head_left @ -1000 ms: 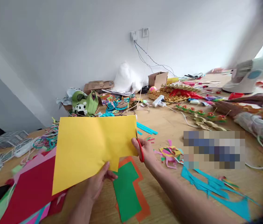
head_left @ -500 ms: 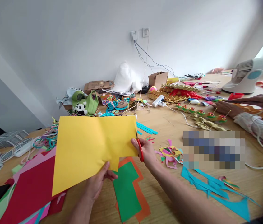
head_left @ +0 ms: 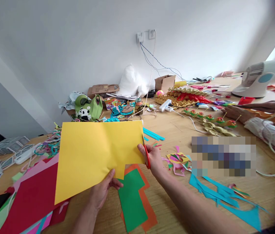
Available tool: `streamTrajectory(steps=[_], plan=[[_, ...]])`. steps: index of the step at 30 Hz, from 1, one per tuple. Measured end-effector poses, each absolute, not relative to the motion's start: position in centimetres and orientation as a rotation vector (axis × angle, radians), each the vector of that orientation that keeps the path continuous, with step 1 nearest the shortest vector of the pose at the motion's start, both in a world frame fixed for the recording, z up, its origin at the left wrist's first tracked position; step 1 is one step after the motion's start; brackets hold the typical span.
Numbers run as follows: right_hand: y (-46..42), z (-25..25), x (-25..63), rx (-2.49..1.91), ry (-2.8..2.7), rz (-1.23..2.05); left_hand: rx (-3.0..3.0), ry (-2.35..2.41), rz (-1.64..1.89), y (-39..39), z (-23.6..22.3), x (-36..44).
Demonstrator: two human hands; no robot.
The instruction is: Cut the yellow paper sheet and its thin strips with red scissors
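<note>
A large sheet of yellow paper point(head_left: 86, 152) is held up over the table, with a notch missing from its lower right corner. My left hand point(head_left: 107, 187) grips its lower edge, thumb on the front and fingers behind. In my right hand point(head_left: 153, 157) are red-handled scissors point(head_left: 147, 156), their blades upright along the sheet's right edge. Whether the blades are apart is too fine to make out. Below the sheet lie a cut piece of green paper point(head_left: 134, 201) and, partly under it, an orange one point(head_left: 149, 208).
Red paper point(head_left: 32, 195) and other coloured sheets lie at left. Blue paper scraps point(head_left: 240, 208) and small cuttings point(head_left: 178, 159) are at right. Behind are a green panda bag point(head_left: 88, 109), a power strip point(head_left: 165, 105) and a white fan point(head_left: 259, 79). Another person's arm point(head_left: 269, 130) reaches in at right.
Almost nothing differs. The yellow paper and both my hands stay in place, and the other person's hand at the right has shifted very slightly.
</note>
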State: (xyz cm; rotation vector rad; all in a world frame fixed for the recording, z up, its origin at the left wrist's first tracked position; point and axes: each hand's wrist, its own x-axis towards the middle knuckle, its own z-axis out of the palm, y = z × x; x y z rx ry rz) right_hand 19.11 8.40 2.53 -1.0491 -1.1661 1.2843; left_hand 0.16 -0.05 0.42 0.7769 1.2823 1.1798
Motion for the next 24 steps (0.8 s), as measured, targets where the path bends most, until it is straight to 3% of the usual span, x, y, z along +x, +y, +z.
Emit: streamTrajectory(steps=[24], plan=[[8.32, 2.54, 19.1, -1.053, -1.124, 1.355, 0.78, 1.263, 1.161, -0.13, 0.42, 0.3]])
